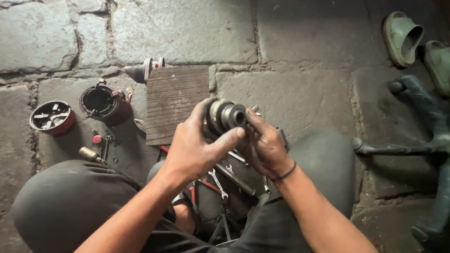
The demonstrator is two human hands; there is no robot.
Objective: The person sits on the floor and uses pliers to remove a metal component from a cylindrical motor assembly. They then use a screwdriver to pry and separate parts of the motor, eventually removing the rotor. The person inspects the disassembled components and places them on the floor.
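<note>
Wrenches [219, 183] lie on the floor between the knees. Above them, the left hand [194, 150] and right hand [264, 145] both clamp a round metal part [225, 116], held in the air. Beyond lie a board [174, 100], a coil housing [104, 102] and a red cap [51, 117].

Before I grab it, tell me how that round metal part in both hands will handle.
The metal part looks like solid stepped steel, so it is probably heavy for its size. Left hand and right hand both grip it, which fits that. Its round body would likely roll if set on the stone floor. It may be greasy, so slippery.
</note>
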